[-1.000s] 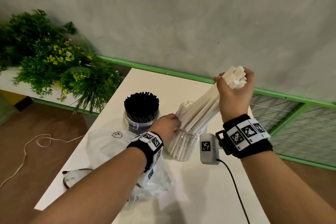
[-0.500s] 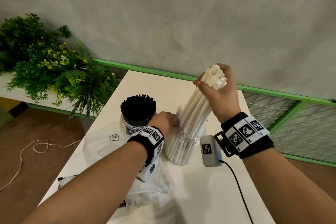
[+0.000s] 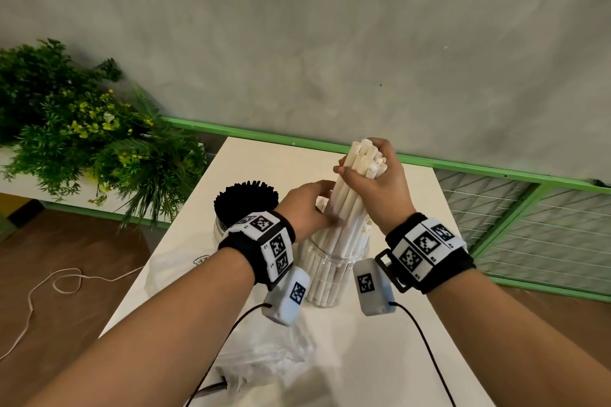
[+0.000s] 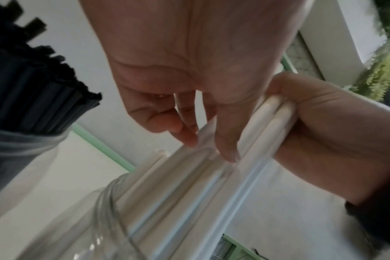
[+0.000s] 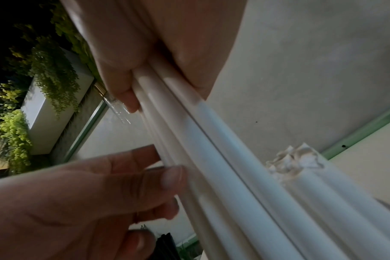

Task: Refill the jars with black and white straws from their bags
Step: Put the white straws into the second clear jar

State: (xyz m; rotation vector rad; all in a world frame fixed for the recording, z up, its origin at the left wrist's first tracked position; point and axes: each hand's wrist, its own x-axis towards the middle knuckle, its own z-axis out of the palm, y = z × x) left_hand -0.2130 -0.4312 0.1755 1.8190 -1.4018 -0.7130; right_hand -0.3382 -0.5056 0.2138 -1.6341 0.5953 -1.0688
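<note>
My right hand [image 3: 372, 180] grips the top of a bundle of white straws [image 3: 347, 211], whose lower ends stand nearly upright in a clear jar [image 3: 330, 277] among other white straws. My left hand [image 3: 319, 208] rests its straight fingers [image 4: 189, 139] against the left side of the bundle, just above the jar's rim [image 4: 109, 200]. In the right wrist view the white straws [image 5: 211, 158] run out from under my palm, with the left hand's fingers [image 5: 145, 177] beside them. A second jar packed with black straws [image 3: 246, 200] stands to the left.
Crumpled clear plastic bags [image 3: 264, 357] lie on the white table [image 3: 380, 357] in front of the jars. A green plant [image 3: 82, 142] fills the left side. A green rail [image 3: 463, 167] and wire mesh [image 3: 545, 235] run behind and to the right.
My right hand has swung the straw bundle from a lean to the right to nearly upright over the jar. My left hand has come up from the jar's rim to the bundle's side.
</note>
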